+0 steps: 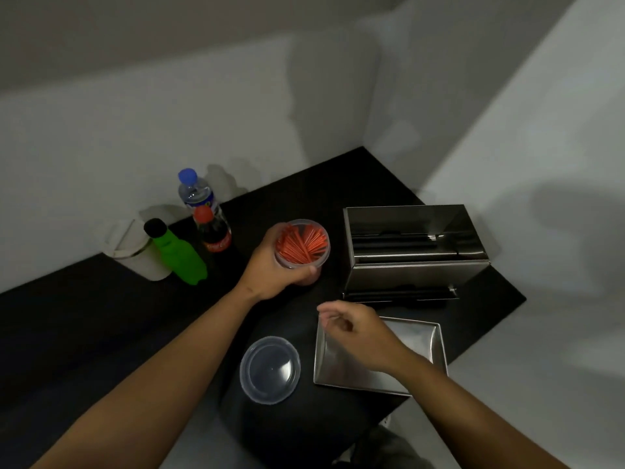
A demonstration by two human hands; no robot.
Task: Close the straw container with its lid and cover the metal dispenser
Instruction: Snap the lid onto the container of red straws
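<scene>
Straw container (302,243): I am seeing it standing lidless at the table's centre, packed with red straws (301,246).
Left hand (275,267): I am watching it gripping the container's side.
Right hand (355,330): hovering empty, fingers loosely curled, above the metal cover (419,336).
Clear lid (270,368): lying flat, near, left of the cover.
Metal dispenser (414,252): sitting open on the right.
Bottles: water bottle (196,191), cola bottle (214,233) and green bottle (179,253) standing far left.
</scene>
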